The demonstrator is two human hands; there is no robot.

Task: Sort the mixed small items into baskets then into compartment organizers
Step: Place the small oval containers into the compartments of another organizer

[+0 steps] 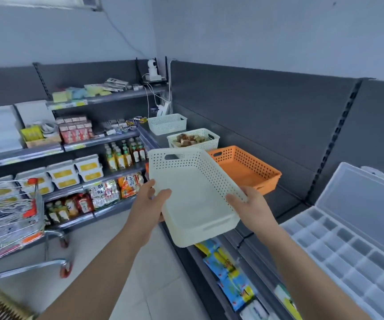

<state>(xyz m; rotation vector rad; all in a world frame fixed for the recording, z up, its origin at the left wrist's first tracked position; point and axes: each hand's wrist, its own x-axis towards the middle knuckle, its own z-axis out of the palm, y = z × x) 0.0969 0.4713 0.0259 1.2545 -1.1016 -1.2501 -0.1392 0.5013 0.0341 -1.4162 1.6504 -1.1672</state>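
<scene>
One cream basket [193, 188], gripped by left hand [149, 202] and right hand [251, 206], shelf labels [75, 146] blurred

Both my bare forearms are stretched forward, one on each side of the cream basket [186, 192], which I hold in the air. My left hand [150, 200] grips its left wall, thumb lying over the rim and inside, the other fingers hidden beneath it. My right hand [248, 204] grips its right wall near the closer corner, thumb pressed over the perforated rim, fingers tucked underneath. Both wrists are nearly straight.
</scene>
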